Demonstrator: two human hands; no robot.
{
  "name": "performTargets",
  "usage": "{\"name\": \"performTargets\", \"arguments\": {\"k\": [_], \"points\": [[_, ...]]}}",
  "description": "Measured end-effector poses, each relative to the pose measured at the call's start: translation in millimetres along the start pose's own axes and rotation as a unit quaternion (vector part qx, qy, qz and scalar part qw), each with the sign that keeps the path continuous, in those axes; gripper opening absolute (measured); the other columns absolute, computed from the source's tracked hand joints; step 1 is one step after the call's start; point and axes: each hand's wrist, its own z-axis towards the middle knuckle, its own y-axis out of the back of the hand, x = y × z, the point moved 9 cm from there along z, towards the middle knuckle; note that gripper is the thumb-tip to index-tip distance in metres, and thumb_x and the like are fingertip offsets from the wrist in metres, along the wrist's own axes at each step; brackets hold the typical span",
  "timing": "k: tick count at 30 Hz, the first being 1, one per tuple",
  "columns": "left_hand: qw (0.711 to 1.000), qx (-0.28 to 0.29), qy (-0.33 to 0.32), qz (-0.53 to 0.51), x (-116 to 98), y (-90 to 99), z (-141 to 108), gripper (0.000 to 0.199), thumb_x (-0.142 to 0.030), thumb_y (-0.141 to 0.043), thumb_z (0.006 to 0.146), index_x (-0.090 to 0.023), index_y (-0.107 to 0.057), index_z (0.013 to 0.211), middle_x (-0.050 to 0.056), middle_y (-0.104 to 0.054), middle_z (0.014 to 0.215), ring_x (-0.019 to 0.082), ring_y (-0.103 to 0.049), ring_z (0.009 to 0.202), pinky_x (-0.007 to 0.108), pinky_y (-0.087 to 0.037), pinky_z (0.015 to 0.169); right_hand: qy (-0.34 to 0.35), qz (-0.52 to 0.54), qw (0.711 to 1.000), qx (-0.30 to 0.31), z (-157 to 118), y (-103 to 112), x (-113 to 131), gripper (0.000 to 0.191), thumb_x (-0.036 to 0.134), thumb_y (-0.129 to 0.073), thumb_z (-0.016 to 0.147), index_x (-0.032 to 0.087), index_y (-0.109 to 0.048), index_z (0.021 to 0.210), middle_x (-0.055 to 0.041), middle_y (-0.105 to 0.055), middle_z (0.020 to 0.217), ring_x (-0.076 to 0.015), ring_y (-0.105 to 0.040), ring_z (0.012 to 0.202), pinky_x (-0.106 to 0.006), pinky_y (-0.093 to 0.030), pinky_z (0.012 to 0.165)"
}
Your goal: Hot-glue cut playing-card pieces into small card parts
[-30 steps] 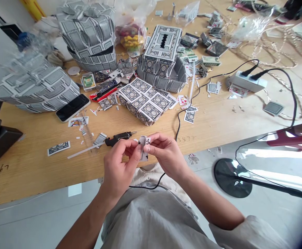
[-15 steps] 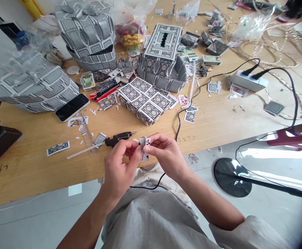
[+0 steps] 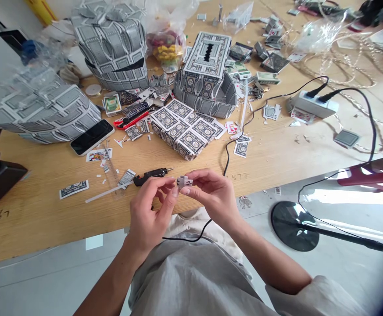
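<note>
A small folded playing card [image 3: 184, 181], white with black marks, is held up over the front edge of the table. My right hand [image 3: 212, 193] pinches it from the right between thumb and fingers. At its left edge are the thumb and forefinger of my left hand [image 3: 150, 208], closed in around it; how firmly they grip is hard to see. Just behind my left hand lies a black hot-tipped tool [image 3: 150, 174] with a metal point. Farther back sits a flat box covered in patterned playing cards [image 3: 184, 127].
Woven card baskets [image 3: 49, 105] and a lidded card box [image 3: 207, 55] stand at the back. A phone [image 3: 91, 137], a red cutter [image 3: 132, 122], card scraps and a clear ruler [image 3: 112, 175] lie leftward. A black cable [image 3: 227, 153] runs to a power strip [image 3: 314, 103].
The folded card has been turned from upright to sideways, so its figure 4 now lies on its side. The fingers of my left hand have loosened slightly. Things on the table stay put.
</note>
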Motion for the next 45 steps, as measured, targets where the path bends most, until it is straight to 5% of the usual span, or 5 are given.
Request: {"name": "performTargets", "arguments": {"k": [8, 16, 24, 32, 45], "points": [[1.000, -0.017, -0.022, -0.006, -3.7, 6.7, -5.5, 0.011, -0.018, -0.071, 0.102, -0.023, -0.072, 0.112, 0.003, -0.075, 0.104, 0.014, -0.070, 0.089, 0.027, -0.058, 0.078, 0.211, -0.215, 0.953, 0.009, -11.8, -6.0, 40.0, 0.029, 0.018, -0.093, 0.087, 0.034, -0.088, 0.110, -0.0050, -0.085, 0.104, -0.0258, -0.079, 0.094, -0.042, -0.065, 0.090], [0.986, -0.033, -0.138, 0.085, -29.8, 6.0, -4.9, 0.015, -0.008, -0.075, 0.097, -0.019, -0.070, 0.107, 0.001, -0.075, 0.096, 0.011, -0.065, 0.079, 0.023, -0.054, 0.073, 0.408, -0.340, 0.846, 0.045, -30.6, -25.4, 60.4, 0.034, 0.003, -0.075, 0.098, 0.024, -0.079, 0.125, -0.0102, -0.083, 0.106, -0.0223, -0.080, 0.096, -0.039, -0.068, 0.083], [0.987, -0.022, -0.131, 0.089, -25.1, 3.6, -4.6, 0.014, -0.007, -0.074, 0.097, -0.019, -0.071, 0.104, 0.001, -0.076, 0.095, 0.011, -0.065, 0.077, 0.023, -0.054, 0.073, 0.402, -0.341, 0.849, 0.041, -29.4, -25.3, 56.5, 0.033, 0.005, -0.075, 0.098, 0.025, -0.079, 0.124, -0.0092, -0.082, 0.105, -0.0221, -0.080, 0.095, -0.038, -0.068, 0.083], [0.980, 0.015, -0.171, 0.104, -31.5, 5.0, -0.4, 0.014, -0.006, -0.072, 0.098, -0.018, -0.070, 0.107, 0.003, -0.075, 0.095, 0.012, -0.069, 0.083, 0.022, -0.055, 0.075, 0.226, -0.228, 0.937, 0.140, -9.2, -13.8, 49.9, 0.031, 0.017, -0.088, 0.092, 0.023, -0.081, 0.122, -0.0106, -0.083, 0.127, -0.0254, -0.079, 0.121, -0.041, -0.064, 0.107], [0.968, 0.075, -0.209, 0.114, -43.5, 8.3, 1.9, 0.020, -0.003, -0.067, 0.101, -0.019, -0.068, 0.113, 0.002, -0.072, 0.097, 0.013, -0.072, 0.092, 0.023, -0.058, 0.087, 0.178, -0.196, 0.947, 0.182, -5.0, -14.5, 45.1, 0.029, 0.022, -0.093, 0.089, 0.027, -0.085, 0.116, -0.0049, -0.087, 0.116, -0.0216, -0.084, 0.110, -0.031, -0.066, 0.100]]}}
